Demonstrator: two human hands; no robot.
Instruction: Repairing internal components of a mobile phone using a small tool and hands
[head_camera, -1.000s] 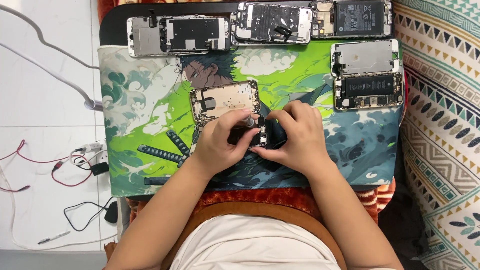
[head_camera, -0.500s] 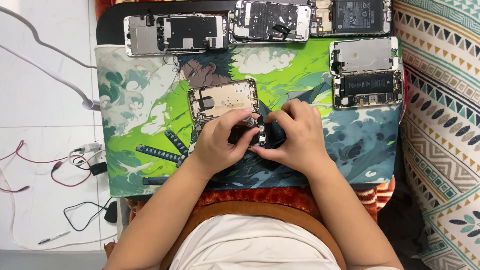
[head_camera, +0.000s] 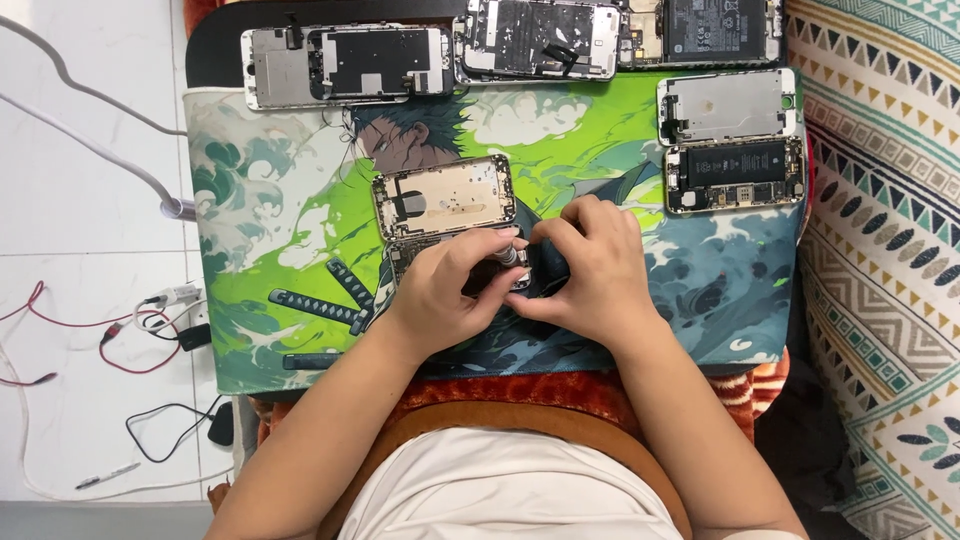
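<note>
Where both hands meet at the mat's (head_camera: 300, 180) centre, I note the opened gold phone chassis (head_camera: 445, 197) lying just beyond the fingertips, long axis crosswise. My left hand (head_camera: 445, 290) curls around a small metal-tipped tool (head_camera: 512, 258); my right hand (head_camera: 590, 270) closes beside it, contents hidden. Mat rubbery, printed; chassis hard metal.

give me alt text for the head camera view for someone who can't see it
Two bare hands, left hand and right hand, meet over an opened phone on a green illustrated mat, pinching a small silver part. More dismantled phones line the mat's far edge and right side.
</note>
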